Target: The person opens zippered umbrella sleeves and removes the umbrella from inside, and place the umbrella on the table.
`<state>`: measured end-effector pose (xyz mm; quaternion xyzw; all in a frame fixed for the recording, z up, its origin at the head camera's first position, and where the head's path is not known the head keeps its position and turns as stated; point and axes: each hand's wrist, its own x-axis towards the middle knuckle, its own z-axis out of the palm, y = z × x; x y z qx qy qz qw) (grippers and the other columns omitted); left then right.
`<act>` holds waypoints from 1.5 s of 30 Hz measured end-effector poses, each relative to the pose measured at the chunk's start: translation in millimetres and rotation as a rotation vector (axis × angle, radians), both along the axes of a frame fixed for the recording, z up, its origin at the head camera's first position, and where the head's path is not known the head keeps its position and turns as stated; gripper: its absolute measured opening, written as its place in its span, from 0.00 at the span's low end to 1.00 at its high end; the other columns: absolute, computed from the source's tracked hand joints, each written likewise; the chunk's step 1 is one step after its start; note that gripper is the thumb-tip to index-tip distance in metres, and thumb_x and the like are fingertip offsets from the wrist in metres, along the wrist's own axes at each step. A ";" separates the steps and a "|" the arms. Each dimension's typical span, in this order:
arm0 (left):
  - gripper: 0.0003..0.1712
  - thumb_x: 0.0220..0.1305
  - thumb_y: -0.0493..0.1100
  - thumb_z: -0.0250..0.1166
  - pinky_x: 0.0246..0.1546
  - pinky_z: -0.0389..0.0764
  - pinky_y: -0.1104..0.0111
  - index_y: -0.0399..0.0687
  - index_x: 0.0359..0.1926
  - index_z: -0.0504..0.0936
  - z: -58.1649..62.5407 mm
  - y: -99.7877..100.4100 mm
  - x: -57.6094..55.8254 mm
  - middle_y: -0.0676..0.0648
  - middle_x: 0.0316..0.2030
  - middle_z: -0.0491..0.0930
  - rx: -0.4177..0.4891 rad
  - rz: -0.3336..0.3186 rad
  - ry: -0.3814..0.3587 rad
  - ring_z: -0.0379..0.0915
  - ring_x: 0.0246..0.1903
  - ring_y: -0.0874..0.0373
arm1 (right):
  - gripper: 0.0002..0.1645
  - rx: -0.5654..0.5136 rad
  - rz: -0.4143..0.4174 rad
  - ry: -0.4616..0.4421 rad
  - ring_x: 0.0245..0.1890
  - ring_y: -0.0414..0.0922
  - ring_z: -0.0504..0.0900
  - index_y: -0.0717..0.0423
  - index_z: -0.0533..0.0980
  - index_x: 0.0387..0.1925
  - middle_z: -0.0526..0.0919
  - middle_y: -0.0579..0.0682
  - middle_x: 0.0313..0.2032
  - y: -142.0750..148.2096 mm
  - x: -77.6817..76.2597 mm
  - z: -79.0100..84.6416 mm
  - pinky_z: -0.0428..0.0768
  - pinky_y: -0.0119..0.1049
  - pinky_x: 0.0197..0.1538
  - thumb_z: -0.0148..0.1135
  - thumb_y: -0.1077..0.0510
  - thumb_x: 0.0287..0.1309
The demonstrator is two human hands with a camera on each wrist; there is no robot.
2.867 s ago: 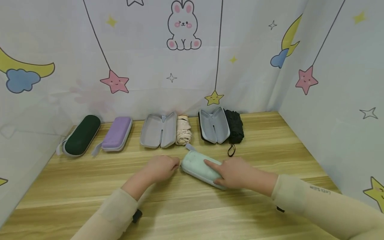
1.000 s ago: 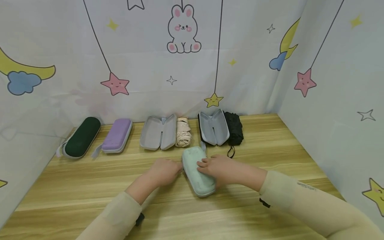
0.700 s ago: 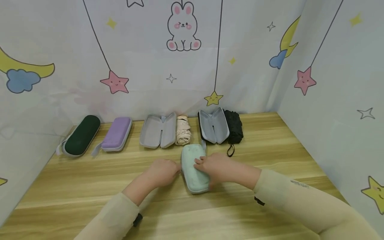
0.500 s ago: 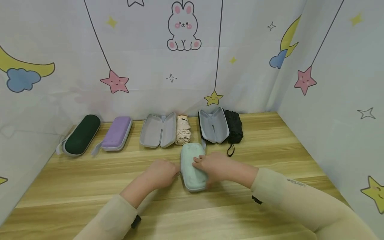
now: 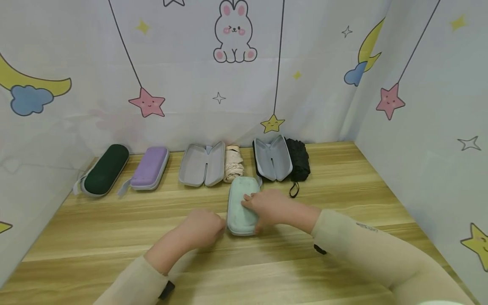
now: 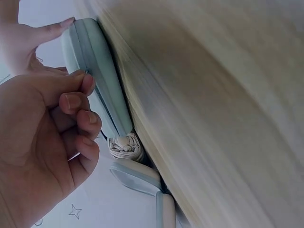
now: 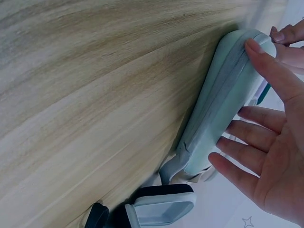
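A mint zip case (image 5: 240, 214) lies on the wooden table, its long side pointing away from me. My left hand (image 5: 203, 228) is at its left edge; in the left wrist view, thumb and forefinger pinch a tiny zipper pull (image 6: 87, 72) on the grey zip band, the other fingers curled. From the right, my right hand (image 5: 272, 207) steadies the case, fingers laid on its top. The right wrist view shows those fingers fairly straight and the thumb (image 7: 254, 46) against the zip side. A grey fabric tab (image 7: 173, 166) sticks out of the far end.
Along the back lie a dark green case (image 5: 106, 169), a purple case (image 5: 149, 167), an opened grey-lined case (image 5: 194, 165), a rolled beige umbrella (image 5: 233, 163), an opened black case (image 5: 272, 159) and a folded black umbrella (image 5: 299, 161). A printed curtain (image 5: 190, 76) stands behind.
The mint case has swung from slanting to nearly straight away from me and shifted slightly left. My right hand moved left with it, its fingers spread over the top. The left hand came slightly nearer.
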<state>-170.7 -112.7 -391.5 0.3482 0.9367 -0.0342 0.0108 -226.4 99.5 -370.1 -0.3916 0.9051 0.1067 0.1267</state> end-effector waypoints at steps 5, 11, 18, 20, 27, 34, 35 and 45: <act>0.14 0.66 0.45 0.64 0.20 0.75 0.59 0.52 0.22 0.78 2.3 6.6 7.0 0.52 0.21 0.78 -0.028 -0.008 0.000 0.76 0.21 0.56 | 0.55 -0.001 -0.006 -0.001 0.66 0.49 0.67 0.49 0.64 0.71 0.64 0.50 0.70 -1.9 -1.5 0.4 0.70 0.43 0.62 0.73 0.32 0.44; 0.13 0.63 0.42 0.64 0.16 0.72 0.61 0.51 0.21 0.75 3.0 21.5 13.1 0.53 0.16 0.72 -0.077 -0.032 0.021 0.69 0.17 0.59 | 0.57 0.007 -0.020 0.017 0.65 0.48 0.68 0.48 0.65 0.70 0.65 0.50 0.69 -3.4 -2.3 -0.5 0.72 0.43 0.60 0.73 0.31 0.42; 0.12 0.60 0.41 0.65 0.13 0.70 0.64 0.51 0.21 0.75 3.6 38.4 16.3 0.54 0.15 0.70 -0.108 -0.062 0.033 0.65 0.15 0.61 | 0.57 0.014 -0.026 0.017 0.65 0.49 0.68 0.48 0.65 0.70 0.65 0.50 0.69 -5.8 -1.8 -1.0 0.72 0.44 0.60 0.73 0.31 0.41; 0.12 0.59 0.41 0.65 0.13 0.70 0.64 0.51 0.20 0.75 3.2 42.1 16.3 0.55 0.15 0.70 -0.113 -0.071 0.047 0.65 0.15 0.61 | 0.56 0.009 -0.023 0.021 0.65 0.49 0.68 0.48 0.66 0.70 0.65 0.50 0.69 -6.0 -1.5 -1.0 0.72 0.44 0.59 0.74 0.31 0.41; 0.14 0.61 0.45 0.66 0.12 0.71 0.64 0.52 0.19 0.75 -0.5 46.6 16.1 0.55 0.15 0.70 -0.106 -0.076 0.124 0.68 0.15 0.60 | 0.53 0.000 0.022 0.051 0.67 0.50 0.66 0.50 0.67 0.69 0.64 0.52 0.69 -3.0 0.3 -3.9 0.70 0.45 0.62 0.72 0.32 0.45; 0.16 0.64 0.49 0.66 0.17 0.72 0.64 0.52 0.20 0.77 -2.7 34.1 12.2 0.55 0.16 0.74 0.071 -0.035 0.043 0.69 0.15 0.61 | 0.40 0.018 0.219 0.175 0.63 0.49 0.71 0.51 0.71 0.65 0.71 0.53 0.65 6.1 13.8 -5.5 0.72 0.42 0.60 0.67 0.38 0.56; 0.17 0.64 0.49 0.66 0.16 0.72 0.64 0.52 0.19 0.76 -2.8 30.8 11.5 0.55 0.15 0.73 0.087 -0.026 0.041 0.68 0.15 0.61 | 0.38 0.008 0.252 0.198 0.62 0.48 0.73 0.51 0.72 0.64 0.72 0.53 0.64 7.3 16.7 -5.8 0.73 0.41 0.59 0.67 0.39 0.57; 0.13 0.67 0.42 0.61 0.22 0.72 0.63 0.53 0.24 0.74 -12.3 4.6 -3.6 0.53 0.19 0.73 0.175 0.162 -0.135 0.65 0.19 0.61 | 0.16 -0.149 0.570 0.413 0.48 0.43 0.80 0.51 0.80 0.53 0.79 0.50 0.53 13.8 36.6 -16.3 0.80 0.32 0.43 0.61 0.58 0.64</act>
